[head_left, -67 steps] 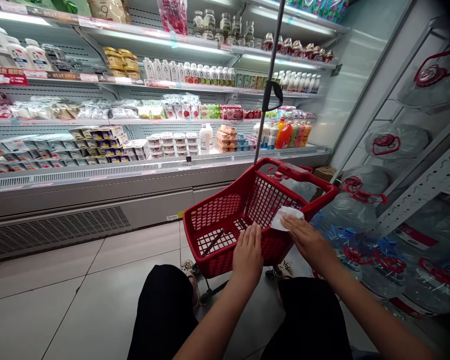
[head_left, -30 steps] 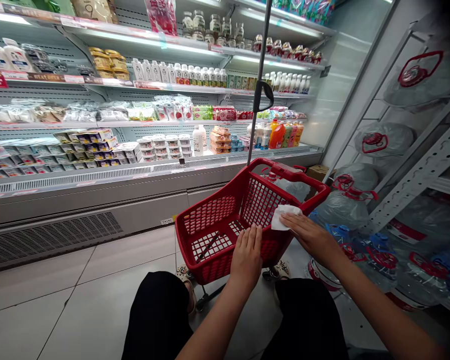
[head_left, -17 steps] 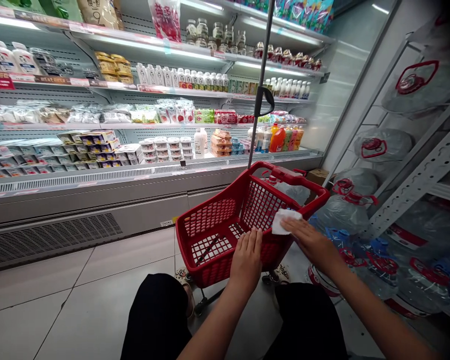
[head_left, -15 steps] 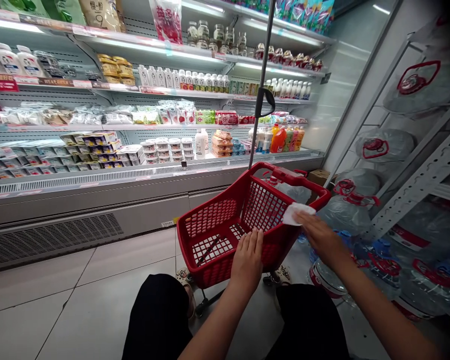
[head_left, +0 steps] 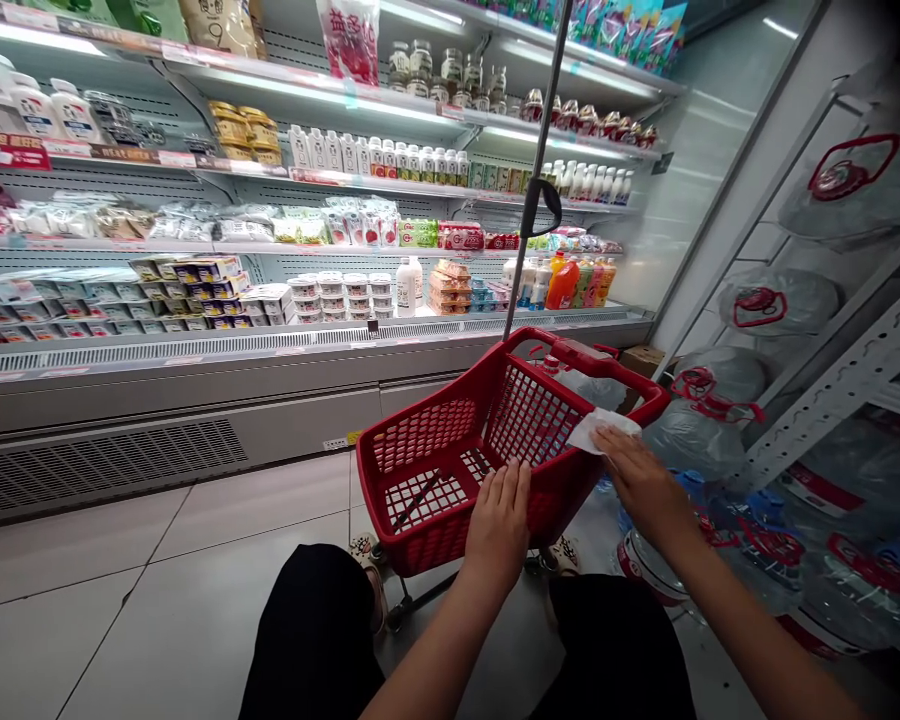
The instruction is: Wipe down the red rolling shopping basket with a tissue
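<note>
A red plastic shopping cart (head_left: 412, 545) stands between my knees, its lattice basket showing a bare grid bottom. My left hand (head_left: 499, 525) lies on the near side rim, fingers stretched out flat and close together. Farther along the same rim, by the handle end, my right hand (head_left: 641, 485) presses a white wipe (head_left: 585, 432) against the red plastic. The wipe spreads out from under the fingers of that hand, and its underside is hidden. A thin dark pole (head_left: 546, 130) with a loop-shaped grip rises behind the cart.
An open refrigerated display (head_left: 270, 365) with bottles, tubs and packets runs across the back. On the right, large water bottles (head_left: 780, 300) with red handles fill a metal rack (head_left: 862, 370) and the floor beside it. Pale tiles (head_left: 195, 600) cover the floor at left.
The view has shifted slightly. My right hand and the wipe have slid a little to the right along the rim, and the wipe looks more spread. My left hand stays on the rim.
</note>
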{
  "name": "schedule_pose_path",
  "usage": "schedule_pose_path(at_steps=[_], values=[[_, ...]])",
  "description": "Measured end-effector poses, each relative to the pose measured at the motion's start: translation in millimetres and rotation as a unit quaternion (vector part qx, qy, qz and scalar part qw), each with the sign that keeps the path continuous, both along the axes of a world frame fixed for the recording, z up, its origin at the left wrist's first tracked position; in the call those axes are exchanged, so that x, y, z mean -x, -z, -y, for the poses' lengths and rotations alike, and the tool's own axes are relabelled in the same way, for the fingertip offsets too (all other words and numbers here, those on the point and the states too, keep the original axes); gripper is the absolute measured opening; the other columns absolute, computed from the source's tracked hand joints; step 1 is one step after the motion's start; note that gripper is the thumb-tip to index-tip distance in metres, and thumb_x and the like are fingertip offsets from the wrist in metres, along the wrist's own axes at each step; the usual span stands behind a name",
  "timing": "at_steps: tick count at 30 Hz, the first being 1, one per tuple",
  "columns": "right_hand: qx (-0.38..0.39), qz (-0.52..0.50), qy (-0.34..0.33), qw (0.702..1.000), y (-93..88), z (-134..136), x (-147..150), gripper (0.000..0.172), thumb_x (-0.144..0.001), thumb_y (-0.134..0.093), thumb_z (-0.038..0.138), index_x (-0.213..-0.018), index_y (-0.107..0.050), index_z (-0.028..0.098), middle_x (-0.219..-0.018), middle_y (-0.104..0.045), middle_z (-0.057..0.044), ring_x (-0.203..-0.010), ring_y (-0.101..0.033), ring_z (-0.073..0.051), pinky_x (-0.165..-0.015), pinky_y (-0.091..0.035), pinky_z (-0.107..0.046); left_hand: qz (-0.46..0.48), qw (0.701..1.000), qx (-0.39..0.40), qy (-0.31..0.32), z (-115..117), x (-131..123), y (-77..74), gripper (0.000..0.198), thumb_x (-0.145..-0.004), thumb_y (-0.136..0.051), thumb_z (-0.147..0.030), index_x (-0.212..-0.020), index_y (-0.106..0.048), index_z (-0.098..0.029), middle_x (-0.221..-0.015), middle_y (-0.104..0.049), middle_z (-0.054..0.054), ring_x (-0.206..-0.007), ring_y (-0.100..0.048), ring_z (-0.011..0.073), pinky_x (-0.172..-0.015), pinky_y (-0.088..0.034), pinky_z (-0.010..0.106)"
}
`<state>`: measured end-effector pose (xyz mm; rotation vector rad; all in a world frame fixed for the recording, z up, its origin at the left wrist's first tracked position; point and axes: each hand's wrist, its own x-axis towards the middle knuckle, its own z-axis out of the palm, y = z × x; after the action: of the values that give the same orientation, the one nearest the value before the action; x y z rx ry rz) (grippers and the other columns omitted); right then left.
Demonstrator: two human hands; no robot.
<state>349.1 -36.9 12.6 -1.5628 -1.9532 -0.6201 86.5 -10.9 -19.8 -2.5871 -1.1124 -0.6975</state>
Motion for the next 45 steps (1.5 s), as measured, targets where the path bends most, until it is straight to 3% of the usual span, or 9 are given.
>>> schedule_pose_path(at_steps=[6, 10, 13, 19, 25, 28, 33, 39, 45], values=[[0.063, 0.053, -0.111, 0.990, 12.5, 5.6, 35.3, 0.060, -0.106, -0.035, 0.019, -0.163, -0.029, 0.034, -0.160, -0.049, 0.000, -0.147, -0.047, -0.020, -0.123, -0.041, -0.047, 0.008, 1.000, 0.001, 0.009, 0.5, 1.3, -1.1, 0.067, -0.093, -0.046, -0.014, -0.158, -0.037, -0.005, -0.165, -0.039, 0.016, -0.149, -0.043, 0.0256, -0.124, -0.035, 0.041], [0.029, 0.007, -0.042, 0.999, 0.3, 1.5, 11.5, 0.052, -0.108, -0.038, 0.025, -0.160, -0.038, 0.032, -0.157, -0.053, -0.003, -0.146, -0.048, -0.023, -0.124, -0.038, -0.054, 0.003, 1.000, 0.003, 0.015, 0.9, 3.2, -3.2, 0.070, -0.092, -0.046, -0.013, -0.160, -0.033, -0.006, -0.164, -0.040, 0.015, -0.149, -0.042, 0.0248, -0.123, -0.035, 0.040], [0.004, -0.025, -0.012, 1.000, 0.8, -1.8, 14.8, 0.052, -0.108, -0.038, 0.027, -0.159, -0.040, 0.030, -0.154, -0.056, -0.005, -0.146, -0.048, -0.025, -0.123, -0.038, -0.057, 0.010, 1.000, 0.008, 0.009, 1.7, 2.1, -2.6, 0.072, -0.091, -0.046, -0.013, -0.161, -0.031, -0.006, -0.165, -0.039, 0.015, -0.149, -0.042, 0.0255, -0.123, -0.035, 0.041], [0.052, 0.024, -0.122, 0.991, 19.3, 2.9, 56.3, 0.059, -0.106, -0.035, 0.019, -0.164, -0.029, 0.033, -0.157, -0.052, -0.002, -0.146, -0.048, -0.021, -0.123, -0.042, -0.050, 0.015, 1.000, 0.015, 0.017, 1.3, 3.1, -1.8, 0.062, -0.093, -0.046, -0.014, -0.154, -0.043, -0.006, -0.164, -0.040, 0.015, -0.148, -0.044, 0.0260, -0.124, -0.034, 0.041], [0.022, -0.001, -0.048, 0.999, 2.6, 1.3, 15.9, 0.053, -0.108, -0.038, 0.025, -0.160, -0.037, 0.034, -0.156, -0.054, -0.003, -0.146, -0.048, -0.024, -0.124, -0.038, -0.055, 0.006, 1.000, 0.013, 0.018, 2.9, 5.1, -5.5, 0.069, -0.093, -0.045, -0.014, -0.160, -0.032, -0.007, -0.165, -0.039, 0.015, -0.150, -0.041, 0.0246, -0.123, -0.035, 0.040], [0.009, -0.003, -0.040, 0.999, 6.4, 1.7, 25.7, 0.054, -0.107, -0.038, 0.025, -0.161, -0.037, 0.031, -0.154, -0.055, -0.005, -0.146, -0.048, -0.024, -0.122, -0.040, -0.055, 0.012, 1.000, 0.022, 0.016, 3.5, 4.1, -5.8, 0.069, -0.091, -0.045, -0.013, -0.160, -0.034, -0.006, -0.164, -0.040, 0.015, -0.149, -0.042, 0.0254, -0.124, -0.034, 0.041], [0.057, 0.044, -0.120, 0.990, 11.7, 2.3, 45.5, 0.058, -0.106, -0.036, 0.019, -0.162, -0.034, 0.032, -0.157, -0.052, -0.002, -0.145, -0.049, -0.021, -0.124, -0.041, -0.048, 0.005, 1.000, 0.021, 0.018, 2.0, 5.2, -4.2, 0.066, -0.092, -0.047, -0.015, -0.156, -0.039, -0.005, -0.165, -0.039, 0.016, -0.148, -0.043, 0.0263, -0.123, -0.035, 0.041], [0.016, 0.011, -0.036, 0.999, 5.1, -2.1, 26.8, 0.054, -0.107, -0.040, 0.025, -0.160, -0.039, 0.031, -0.154, -0.056, -0.004, -0.145, -0.050, -0.025, -0.123, -0.040, -0.054, 0.008, 1.000, 0.000, 0.011, 0.9, 3.3, 0.1, 0.074, -0.088, -0.045, -0.011, -0.160, -0.031, -0.007, -0.164, -0.040, 0.016, -0.150, -0.042, 0.0248, -0.122, -0.036, 0.041], [0.052, 0.046, -0.115, 0.991, 17.3, 4.8, 53.1, 0.062, -0.106, -0.036, 0.017, -0.165, -0.026, 0.033, -0.159, -0.049, 0.000, -0.147, -0.047, -0.020, -0.122, -0.043, -0.047, 0.017, 1.000, 0.001, 0.021, -1.1, 3.3, 2.3, 0.069, -0.087, -0.047, -0.011, -0.156, -0.040, -0.008, -0.164, -0.040, 0.016, -0.149, -0.043, 0.0264, -0.121, -0.038, 0.044]])
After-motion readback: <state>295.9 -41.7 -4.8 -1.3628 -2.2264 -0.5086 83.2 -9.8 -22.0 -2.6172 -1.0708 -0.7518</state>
